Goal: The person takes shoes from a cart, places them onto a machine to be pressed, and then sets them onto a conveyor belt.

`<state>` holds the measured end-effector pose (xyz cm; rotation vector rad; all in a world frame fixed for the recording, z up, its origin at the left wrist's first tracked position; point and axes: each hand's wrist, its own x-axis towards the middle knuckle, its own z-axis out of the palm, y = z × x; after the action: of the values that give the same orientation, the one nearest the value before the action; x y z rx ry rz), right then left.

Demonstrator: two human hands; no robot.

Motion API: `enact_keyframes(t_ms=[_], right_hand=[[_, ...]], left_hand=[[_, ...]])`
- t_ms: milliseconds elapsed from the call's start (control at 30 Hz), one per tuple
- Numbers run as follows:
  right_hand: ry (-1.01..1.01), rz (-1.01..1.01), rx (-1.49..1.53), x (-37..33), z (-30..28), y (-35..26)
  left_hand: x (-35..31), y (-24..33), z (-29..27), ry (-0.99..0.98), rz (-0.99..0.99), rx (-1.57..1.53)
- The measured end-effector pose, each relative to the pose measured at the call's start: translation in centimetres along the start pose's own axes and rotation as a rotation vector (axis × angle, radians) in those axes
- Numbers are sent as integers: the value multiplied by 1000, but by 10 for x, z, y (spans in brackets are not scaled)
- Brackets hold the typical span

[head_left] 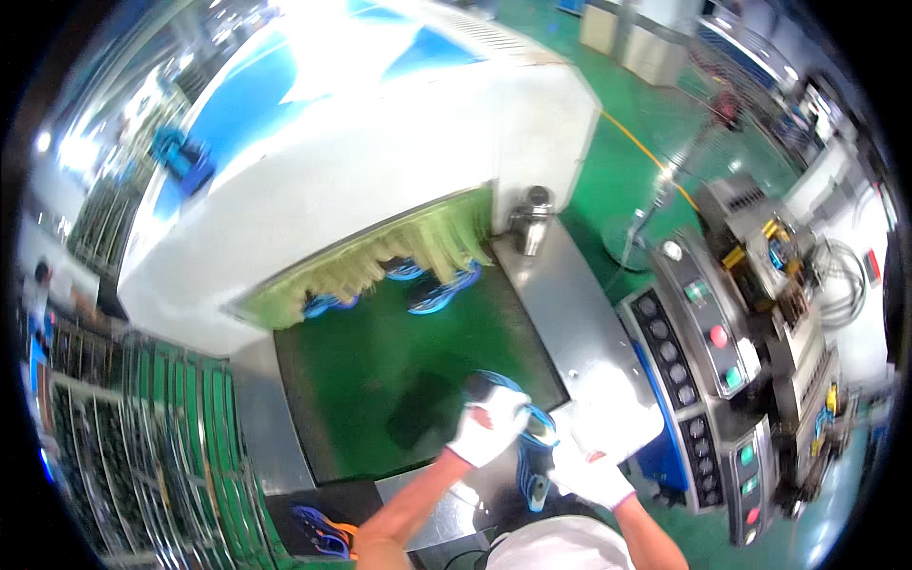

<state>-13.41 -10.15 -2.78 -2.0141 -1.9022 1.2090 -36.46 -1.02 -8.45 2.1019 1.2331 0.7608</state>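
My left hand (486, 432), in a white glove, is closed around a dark shoe (490, 382) with a bright blue sole edge, over the near end of a green conveyor belt (370, 389). My right hand (591, 477), also gloved in white, grips the side of a second dark shoe with blue trim (534, 480), just in front of my body. The two shoes come close together between my hands, and the gloves hide part of each. Blur keeps the fingertips from showing clearly.
Several blue-soled shoes (439, 293) lie under the yellow fringe curtain (380, 252) of a white machine (380, 152). A steel flask (534, 220) stands on the right metal ledge. Control panels (708, 323) are at right, metal racks (142, 446) at left. An orange-and-blue shoe (325, 532) lies lower left.
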Motion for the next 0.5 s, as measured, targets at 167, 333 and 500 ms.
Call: enact_keyframes(t_ms=[167,333,500], right_hand=[[440,-217,319,-63,-37,98],[597,221,977,-189,-101,136],[972,288,1725,-295,-86,198]], left_hand=[[46,188,73,-372,363,-217],[98,323,115,-459,635,-465],[123,428,208,-479,566,-584]])
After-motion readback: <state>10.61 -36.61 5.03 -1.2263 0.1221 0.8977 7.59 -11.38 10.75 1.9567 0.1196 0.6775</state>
